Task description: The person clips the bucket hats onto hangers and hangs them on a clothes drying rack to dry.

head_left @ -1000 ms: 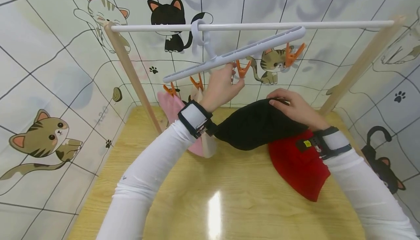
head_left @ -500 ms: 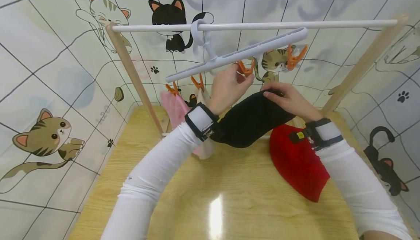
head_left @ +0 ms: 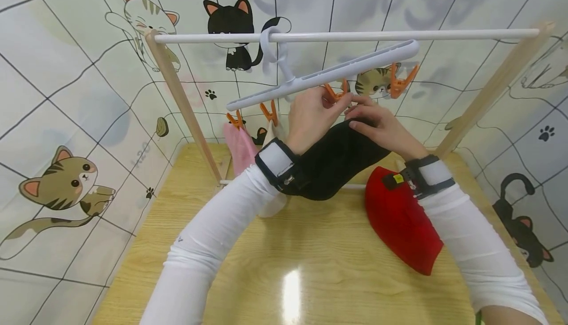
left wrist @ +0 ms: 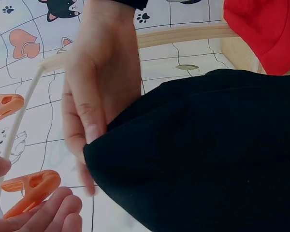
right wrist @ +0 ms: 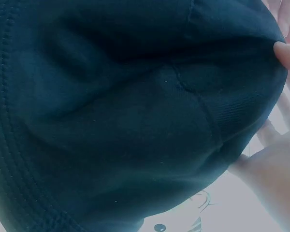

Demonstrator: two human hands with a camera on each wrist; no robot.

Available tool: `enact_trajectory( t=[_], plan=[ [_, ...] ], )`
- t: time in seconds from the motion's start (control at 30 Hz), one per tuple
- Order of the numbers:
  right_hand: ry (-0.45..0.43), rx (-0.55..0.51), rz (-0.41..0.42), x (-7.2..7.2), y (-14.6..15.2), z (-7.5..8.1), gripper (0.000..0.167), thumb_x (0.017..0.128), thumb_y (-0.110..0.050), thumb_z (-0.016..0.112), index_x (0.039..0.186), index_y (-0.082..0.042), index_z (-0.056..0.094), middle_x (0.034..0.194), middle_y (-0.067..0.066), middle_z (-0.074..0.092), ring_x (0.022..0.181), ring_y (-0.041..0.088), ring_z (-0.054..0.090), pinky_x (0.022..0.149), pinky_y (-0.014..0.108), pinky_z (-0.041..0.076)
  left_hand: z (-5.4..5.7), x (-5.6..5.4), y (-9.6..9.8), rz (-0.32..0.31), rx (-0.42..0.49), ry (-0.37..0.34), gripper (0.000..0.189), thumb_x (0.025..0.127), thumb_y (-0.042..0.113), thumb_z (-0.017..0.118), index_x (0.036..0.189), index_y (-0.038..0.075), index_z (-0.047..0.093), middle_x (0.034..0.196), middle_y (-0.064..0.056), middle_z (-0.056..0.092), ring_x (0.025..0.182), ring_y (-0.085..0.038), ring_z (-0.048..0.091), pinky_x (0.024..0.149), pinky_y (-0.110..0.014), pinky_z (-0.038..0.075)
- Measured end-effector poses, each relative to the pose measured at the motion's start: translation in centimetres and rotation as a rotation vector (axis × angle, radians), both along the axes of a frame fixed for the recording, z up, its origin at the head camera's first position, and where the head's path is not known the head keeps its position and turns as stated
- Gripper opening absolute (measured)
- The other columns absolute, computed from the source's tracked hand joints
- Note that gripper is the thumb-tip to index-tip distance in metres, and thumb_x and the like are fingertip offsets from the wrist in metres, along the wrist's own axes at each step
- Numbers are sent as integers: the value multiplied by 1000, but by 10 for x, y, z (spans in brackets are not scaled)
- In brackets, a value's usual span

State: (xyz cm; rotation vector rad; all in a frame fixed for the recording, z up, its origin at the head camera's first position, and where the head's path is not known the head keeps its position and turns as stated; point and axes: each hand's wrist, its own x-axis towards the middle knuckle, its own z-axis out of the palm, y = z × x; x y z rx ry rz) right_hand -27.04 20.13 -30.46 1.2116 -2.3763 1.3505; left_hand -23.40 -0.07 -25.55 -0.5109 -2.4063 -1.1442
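A black bucket hat (head_left: pixel 341 160) hangs crown-up from my right hand (head_left: pixel 381 127), whose thumb and fingers pinch the crown's tip. In the left wrist view, the pinched tip of the fabric lies beside an orange clip (left wrist: pixel 36 188). My left hand (head_left: pixel 312 118) has thumb and fingers on either side of this clip's handles, under the pale hanger (head_left: pixel 350 67). Stitched brim rows and inner seams of the hat (right wrist: pixel 111 135) fill the right wrist view. A red bucket hat (head_left: pixel 395 221) lies on the table below my right forearm.
The hanger hooks over a white rod (head_left: pixel 399 35) between wooden posts (head_left: pixel 184 100). Another orange clip (head_left: pixel 401 84) hangs at its right end. Two clips at left hold a pink item (head_left: pixel 239 145) and a cream item (head_left: pixel 271 207). Cat-patterned sheeting surrounds the wooden table (head_left: pixel 248 266).
My right hand has raised the black hat up and left to beside the clip. My left hand has shifted right and taken hold of the clip. The red hat stays on the table.
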Motion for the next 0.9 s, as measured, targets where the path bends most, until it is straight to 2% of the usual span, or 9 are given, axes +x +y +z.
enact_trajectory(
  t=[0.07,0.2,0.33,0.47,0.57,0.73,0.9],
  plan=[
    [-1,2,-10,1,-2,3,20,87,13,59,106,7,63,143,16,39,127,31,38,104,45,35,0,0,0,-2,-7,-9,36,91,38,67,105,6,65,85,-4,68,76,-16,60,60,-22,46],
    [12,6,-28,5,-6,6,18,85,11,61,102,6,65,148,13,33,127,35,39,101,60,34,0,-2,-1,-15,-3,-11,41,90,37,68,115,6,61,86,-5,67,78,-16,61,61,-22,48],
    [66,0,-37,11,-12,10,19,82,14,62,100,7,66,148,16,32,128,38,37,101,61,33,0,-3,-2,-28,20,3,41,89,35,69,118,6,60,84,-5,68,77,-16,61,61,-21,48],
    [121,-32,-37,26,-22,19,17,80,19,61,96,12,64,142,27,32,126,42,35,102,64,28,0,-2,-2,-43,59,27,39,89,33,70,115,6,61,82,-5,67,74,-15,61,59,-21,48],
    [162,-74,-19,35,-27,22,17,77,20,60,93,15,62,137,32,33,125,36,36,100,67,27,0,-1,-1,-44,92,38,36,88,34,70,109,6,63,78,-4,66,70,-14,60,55,-22,46],
    [228,-83,-2,26,-24,9,20,75,18,64,93,9,65,137,28,36,128,16,35,102,63,28,1,1,1,-2,98,29,35,88,39,69,102,6,65,72,-2,63,63,-13,56,49,-25,43],
    [265,-76,15,18,-21,-1,20,77,13,66,96,5,67,141,23,37,128,19,35,103,60,29,-2,2,1,31,107,49,35,90,37,68,106,6,64,72,-3,62,63,-13,56,49,-25,43]
  ],
)
